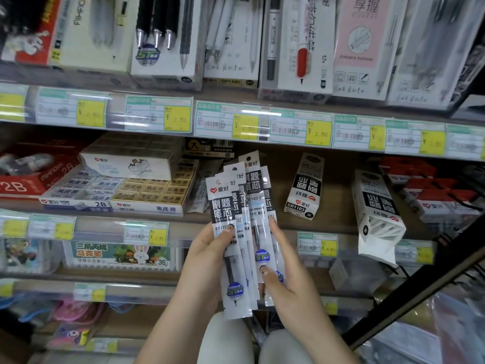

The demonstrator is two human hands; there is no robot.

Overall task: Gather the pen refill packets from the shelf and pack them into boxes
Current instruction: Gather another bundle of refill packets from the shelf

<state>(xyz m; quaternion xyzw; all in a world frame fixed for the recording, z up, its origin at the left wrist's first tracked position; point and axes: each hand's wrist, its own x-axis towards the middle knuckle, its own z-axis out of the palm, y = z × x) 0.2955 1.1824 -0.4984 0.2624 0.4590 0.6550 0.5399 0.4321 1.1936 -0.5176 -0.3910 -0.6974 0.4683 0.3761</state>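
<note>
Refill packets (237,232): fanned bunch of slim black-and-white pen refill packets, held upright in front of the middle shelf, between both hands; blue round stickers low on the fronts.
Left hand (207,252): gripping the bunch from the left, thumb (227,230) pressed across the front packet, remaining fingers hidden behind.
Right hand (284,279): gripping the right side of the bunch, thumb (265,271) on a packet front beside a blue sticker, index finger (275,228) stretched up along the right edge.
Refill boxes: one white-and-black box (304,186) standing on the middle shelf just right of the bunch, print upside down; a second, opened box (376,214) further right, tilted, refills showing at its lower end.
Middle shelf (333,222): wooden, also carrying eraser boxes (152,191) at left and red packets (430,190) at far right.
Upper shelf: pen boxes (165,35) above a row of yellow price tags (177,118).
Lower shelf: marker set with a rabbit picture (119,254).
</note>
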